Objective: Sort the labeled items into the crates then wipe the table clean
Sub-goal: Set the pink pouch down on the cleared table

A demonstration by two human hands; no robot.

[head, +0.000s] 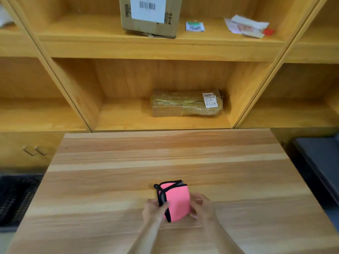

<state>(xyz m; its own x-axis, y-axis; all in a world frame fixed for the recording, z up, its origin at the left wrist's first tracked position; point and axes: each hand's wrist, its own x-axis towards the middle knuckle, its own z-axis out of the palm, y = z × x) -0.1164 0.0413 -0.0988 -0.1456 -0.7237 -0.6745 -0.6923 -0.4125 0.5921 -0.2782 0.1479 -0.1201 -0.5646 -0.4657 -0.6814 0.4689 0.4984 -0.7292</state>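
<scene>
While hands fold cloth, table (wooden) fronts shelves.

Behind the work area stands a wooden shelf unit holding a labelled cardboard box, a small packet and crumpled papers above, with a taped brown parcel below.

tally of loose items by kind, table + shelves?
Pink cloth, on table, held by left hand and right hand: 1
Cardboard box: 1
Taped parcel: 1
Small packet: 1
Paper bundle: 1
Total: 5
</scene>
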